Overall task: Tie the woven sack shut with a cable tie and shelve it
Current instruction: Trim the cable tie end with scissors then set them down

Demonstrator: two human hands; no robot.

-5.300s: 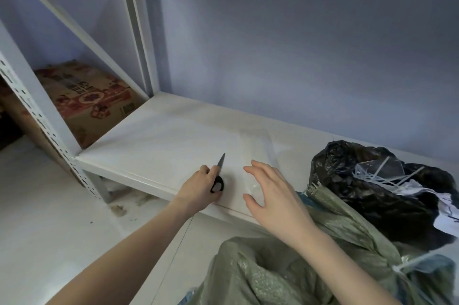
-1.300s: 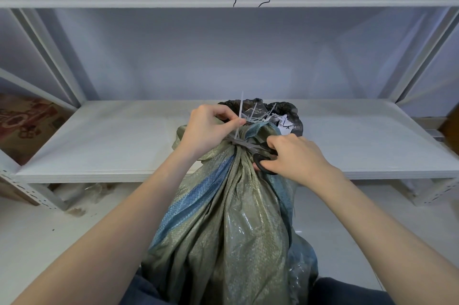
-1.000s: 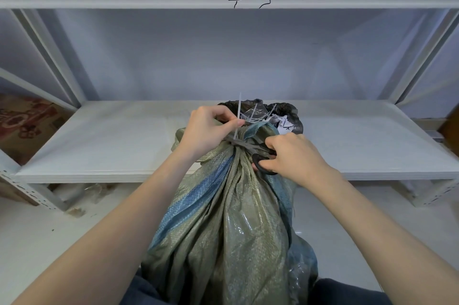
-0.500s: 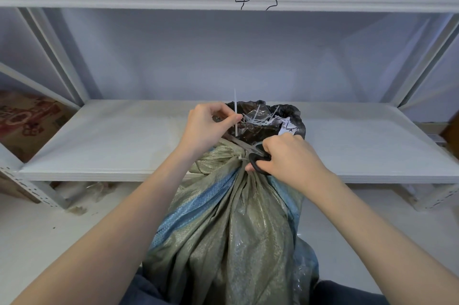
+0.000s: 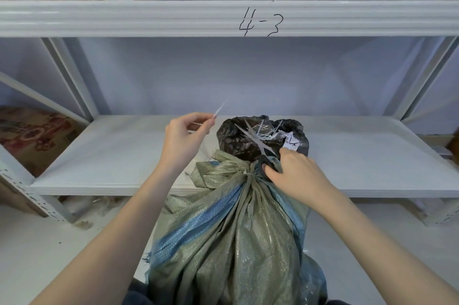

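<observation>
One woven sack (image 5: 231, 242), neck cinched by one cable tie (image 5: 246, 172). Left hand (image 5: 185, 139) pinches one cut tie tail (image 5: 218, 110); right hand (image 5: 295, 175) grips one pair of scissors (image 5: 267, 155).

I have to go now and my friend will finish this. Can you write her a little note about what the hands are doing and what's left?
Left hand: pinching the cut-off cable tie tail, lifted clear of the sack.
Right hand: holding the scissors by the sack's neck.
Woven sack: stands on the floor before the lower shelf, neck cinched by the cable tie.
Done: tied and trimmed.
Left: put down tail and scissors, lift the sack onto the shelf.
</observation>
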